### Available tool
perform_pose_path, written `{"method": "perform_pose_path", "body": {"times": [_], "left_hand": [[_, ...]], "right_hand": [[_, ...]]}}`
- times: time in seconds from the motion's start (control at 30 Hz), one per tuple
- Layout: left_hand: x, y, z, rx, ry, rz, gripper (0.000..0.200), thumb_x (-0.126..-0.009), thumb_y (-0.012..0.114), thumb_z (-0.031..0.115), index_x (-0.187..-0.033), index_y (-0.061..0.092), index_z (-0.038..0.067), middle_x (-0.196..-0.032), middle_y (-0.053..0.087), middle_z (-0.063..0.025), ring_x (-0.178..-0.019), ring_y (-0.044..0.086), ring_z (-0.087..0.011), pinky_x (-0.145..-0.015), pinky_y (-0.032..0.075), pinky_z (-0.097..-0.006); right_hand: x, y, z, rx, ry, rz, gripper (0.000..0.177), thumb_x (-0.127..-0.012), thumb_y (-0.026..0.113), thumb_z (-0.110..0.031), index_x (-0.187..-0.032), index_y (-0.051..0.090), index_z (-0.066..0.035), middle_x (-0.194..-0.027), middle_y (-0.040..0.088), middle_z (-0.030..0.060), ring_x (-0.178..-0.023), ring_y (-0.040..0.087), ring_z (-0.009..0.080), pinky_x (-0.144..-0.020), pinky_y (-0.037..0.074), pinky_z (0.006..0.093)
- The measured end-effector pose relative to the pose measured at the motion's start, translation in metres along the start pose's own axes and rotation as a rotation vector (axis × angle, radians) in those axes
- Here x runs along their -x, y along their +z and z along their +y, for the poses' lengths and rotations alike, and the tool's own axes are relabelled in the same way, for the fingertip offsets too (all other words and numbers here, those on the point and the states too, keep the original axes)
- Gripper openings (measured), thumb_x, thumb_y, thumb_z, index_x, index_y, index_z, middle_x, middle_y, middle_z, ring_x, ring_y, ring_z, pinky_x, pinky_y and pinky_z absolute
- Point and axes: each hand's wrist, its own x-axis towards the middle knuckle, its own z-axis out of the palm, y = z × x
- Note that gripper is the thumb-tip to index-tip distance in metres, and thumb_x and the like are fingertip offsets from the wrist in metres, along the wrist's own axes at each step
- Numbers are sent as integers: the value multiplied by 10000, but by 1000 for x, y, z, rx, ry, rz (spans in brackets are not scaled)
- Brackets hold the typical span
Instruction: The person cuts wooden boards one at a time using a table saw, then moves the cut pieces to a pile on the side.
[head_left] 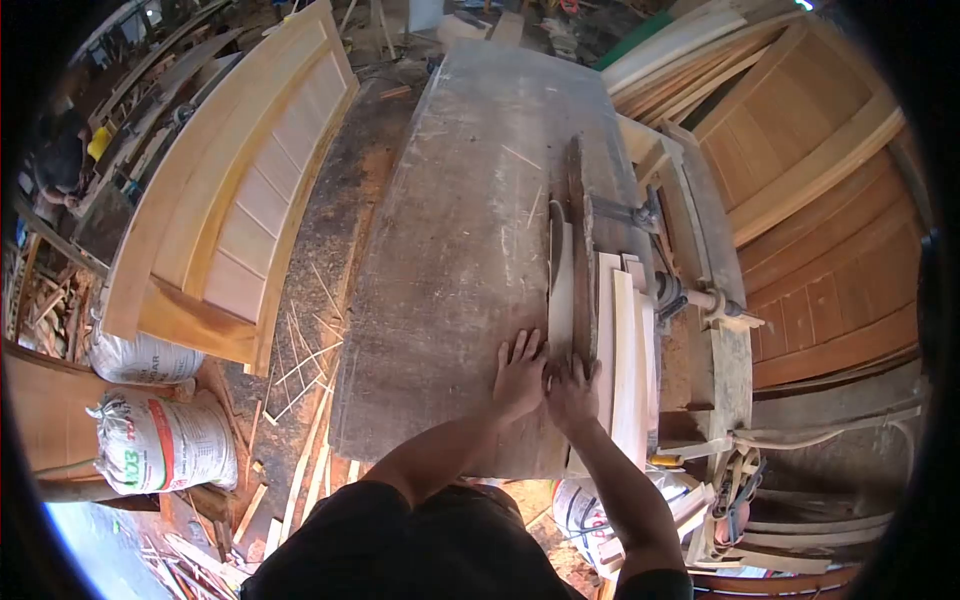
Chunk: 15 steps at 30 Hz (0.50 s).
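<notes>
A pale wooden strip [562, 290] lies lengthwise on the worn wooden worktable [440, 300], alongside a raised dark fence [588, 250]. My right hand [573, 390] is at the strip's near end, fingers bent over it and gripping it. Just left of the strip, my left hand [520, 378] rests on the tabletop with its fingers spread, its thumb side close to the strip. A thin curved edge shows at the strip's far end; I cannot make out what it is. Right of the fence lie several light-coloured strips [625, 350].
A panelled wooden door [250, 200] leans at the left, above full white sacks [165, 440]. More door panels [810, 120] stand at the right. A clamp [670, 292] sits on the table's right side. Offcuts litter the floor. Another person [62, 155] bends over work at the far left.
</notes>
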Motion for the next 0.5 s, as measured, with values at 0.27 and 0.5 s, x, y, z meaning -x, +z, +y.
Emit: {"method": "perform_pose_path", "body": {"times": [0.27, 0.5], "left_hand": [[18, -1, 0, -2, 125, 123, 378, -1004, 544, 250, -1333, 601, 71, -1440, 520, -175, -1413, 407, -380, -1152, 305, -589], [173, 32, -11, 160, 543, 81, 445, -930, 611, 437, -1238, 714, 131, -1308, 668, -160, -1374, 496, -366, -1091, 340, -649]], "right_hand": [[25, 14, -17, -340, 49, 7, 469, -962, 542, -242, -1392, 637, -81, -1430, 614, 155, -1436, 465, 347, -1202, 259, 651], [193, -70, -66, -555, -57, 104, 681, -950, 747, -352, -1542, 485, -139, -1497, 538, 191, -1317, 542, 479, -1102, 480, 541]]}}
